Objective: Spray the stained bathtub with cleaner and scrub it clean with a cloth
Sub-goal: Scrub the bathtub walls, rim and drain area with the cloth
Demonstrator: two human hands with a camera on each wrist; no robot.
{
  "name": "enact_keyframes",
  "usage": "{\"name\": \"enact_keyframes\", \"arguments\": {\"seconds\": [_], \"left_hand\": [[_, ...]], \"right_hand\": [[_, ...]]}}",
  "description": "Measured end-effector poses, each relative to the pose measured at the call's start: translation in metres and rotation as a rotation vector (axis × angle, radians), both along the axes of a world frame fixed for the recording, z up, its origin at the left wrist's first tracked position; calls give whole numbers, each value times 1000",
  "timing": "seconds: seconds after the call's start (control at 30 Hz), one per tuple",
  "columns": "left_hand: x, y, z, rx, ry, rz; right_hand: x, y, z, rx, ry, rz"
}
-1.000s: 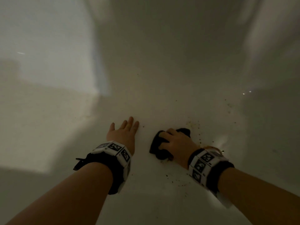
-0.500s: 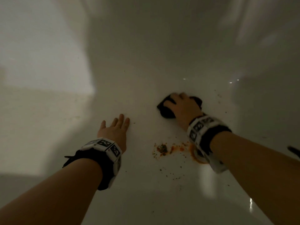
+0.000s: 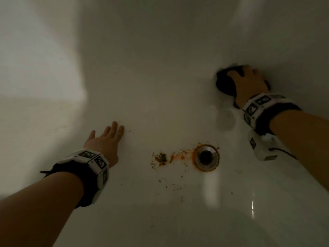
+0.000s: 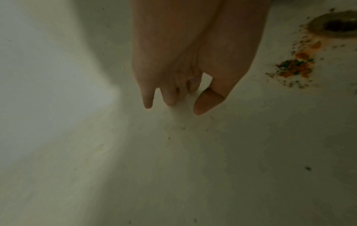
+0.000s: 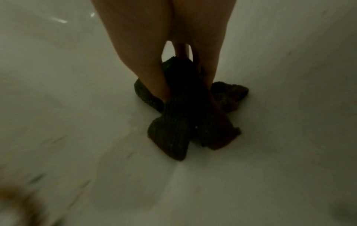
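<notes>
A dim white bathtub (image 3: 160, 86) fills the head view. On its floor an orange and green stain (image 3: 162, 157) with dark specks lies just left of the metal drain (image 3: 206, 157). My right hand (image 3: 247, 82) grips a dark bunched cloth (image 3: 224, 82) against the tub's far right slope, beyond the drain. The right wrist view has the cloth (image 5: 185, 122) held between thumb and fingers, pressed on the white surface. Flat on the tub floor rests my left hand (image 3: 106, 136), left of the stain, fingers straight. The left wrist view shows the left hand (image 4: 173, 99) with nothing in it.
The tub's left wall (image 3: 35, 68) rises brightly lit beside my left hand. Loose dark specks (image 3: 170, 184) are scattered on the floor in front of the drain. The stain (image 4: 295, 67) and drain (image 4: 334, 26) sit at the left wrist view's upper right.
My right hand has swept the cloth away from me and to the right, off the stained spot, uncovering the stain and the drain. The left hand stays flat on the floor.
</notes>
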State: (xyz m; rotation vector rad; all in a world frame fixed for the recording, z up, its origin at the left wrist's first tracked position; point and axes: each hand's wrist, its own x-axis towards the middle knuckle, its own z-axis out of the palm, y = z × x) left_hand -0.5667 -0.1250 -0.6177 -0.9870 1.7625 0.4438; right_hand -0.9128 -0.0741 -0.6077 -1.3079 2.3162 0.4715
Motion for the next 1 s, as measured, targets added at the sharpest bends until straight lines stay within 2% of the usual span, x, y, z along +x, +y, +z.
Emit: {"name": "enact_keyframes", "arguments": {"seconds": [0.33, 0.43, 0.5, 0.57, 0.63, 0.73, 0.87, 1.0], "left_hand": [[-11, -3, 2, 2, -77, -54], [-11, 0, 2, -7, -89, -63], [-6, 0, 1, 1, -84, -55], [-4, 0, 1, 0, -74, -52], [-5, -2, 0, -6, -76, -64], [-7, -4, 0, -5, -86, -82], [-7, -5, -1, -3, -84, -105], [-1, -2, -5, -9, -59, -98]], "right_hand": [[84, 77, -14, 282, -218, 236], [87, 75, -2, 176, -183, 175], [70, 65, 8, 96, -40, 106], [45, 57, 18, 119, 120, 50], [29, 59, 18, 199, 208, 4], [43, 74, 0, 250, 165, -37], [84, 99, -21, 209, 13, -236], [85, 118, -17, 108, -150, -284]]}}
